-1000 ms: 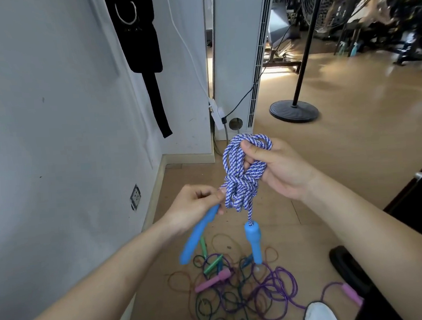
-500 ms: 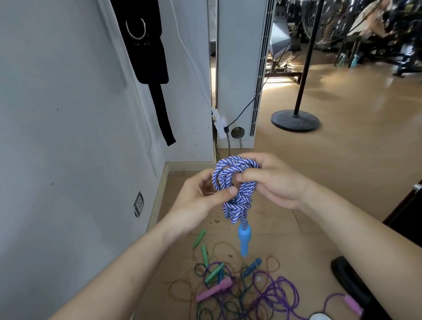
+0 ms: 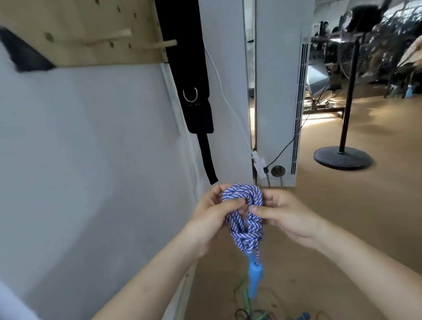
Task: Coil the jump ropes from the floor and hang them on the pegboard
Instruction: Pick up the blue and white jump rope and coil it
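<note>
Here: fingers [image 3: 233, 203] of left hand [image 3: 209, 225] and right hand [image 3: 289, 219] both pinch the knotted blue-and-white braided jump rope coil [image 3: 244, 222], centre frame. Light-blue plastic handle [image 3: 254, 276] dangles beneath. Tangled green and purple ropes [image 3: 256, 319] on tan floor [image 3: 359, 224], bottom edge. Pale wooden pegboard [image 3: 71, 32], upper left.

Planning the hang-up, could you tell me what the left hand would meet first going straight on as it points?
The left hand meets the coiled rope it grips at once; beyond, probably the right hand.
</note>
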The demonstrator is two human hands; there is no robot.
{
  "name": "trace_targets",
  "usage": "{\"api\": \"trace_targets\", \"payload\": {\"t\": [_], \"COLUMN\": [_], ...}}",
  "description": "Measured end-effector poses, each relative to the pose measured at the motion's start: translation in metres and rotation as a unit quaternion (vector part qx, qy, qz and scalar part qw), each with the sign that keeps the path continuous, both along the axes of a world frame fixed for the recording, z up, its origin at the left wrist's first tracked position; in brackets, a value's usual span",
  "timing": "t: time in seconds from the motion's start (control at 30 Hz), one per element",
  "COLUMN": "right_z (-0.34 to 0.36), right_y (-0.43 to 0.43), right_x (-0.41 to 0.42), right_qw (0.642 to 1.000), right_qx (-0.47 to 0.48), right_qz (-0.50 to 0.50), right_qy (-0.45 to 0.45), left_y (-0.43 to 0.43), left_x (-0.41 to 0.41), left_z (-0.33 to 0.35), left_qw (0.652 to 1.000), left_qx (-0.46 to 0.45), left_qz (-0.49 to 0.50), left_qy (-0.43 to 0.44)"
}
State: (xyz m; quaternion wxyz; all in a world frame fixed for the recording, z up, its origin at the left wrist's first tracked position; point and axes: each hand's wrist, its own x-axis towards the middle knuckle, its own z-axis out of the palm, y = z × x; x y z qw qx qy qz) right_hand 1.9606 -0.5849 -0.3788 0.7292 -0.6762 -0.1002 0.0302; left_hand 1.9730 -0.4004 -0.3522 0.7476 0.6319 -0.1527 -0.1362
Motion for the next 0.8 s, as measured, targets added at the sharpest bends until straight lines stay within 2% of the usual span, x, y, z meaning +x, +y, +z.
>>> {"api": "trace_targets", "payload": {"t": [0.2,0.5,0.8], "right_z": [0.072,0.190,0.262], "right_y": [0.027,0.078,0.132], "right_x": [0.030,0.077,0.123], "right_qw": [0.999,0.986,0.974], "right_qx": [0.030,0.121,0.044], "right_qz": [-0.004,0.036,-0.059], "right_qy": [-0.044,-0.108,-0.214], "left_y": [0.025,0.055,0.088], "left_x": [0.003,0.022,0.058], "left_z": [0.083,0.197,0.273], "left_qw": [0.992,0.960,0.922], "left_qx": [0.061,0.067,0.091], "left_qz": [0.095,0.211,0.303], "left_qy": [-0.060,-0.171,-0.225]}}
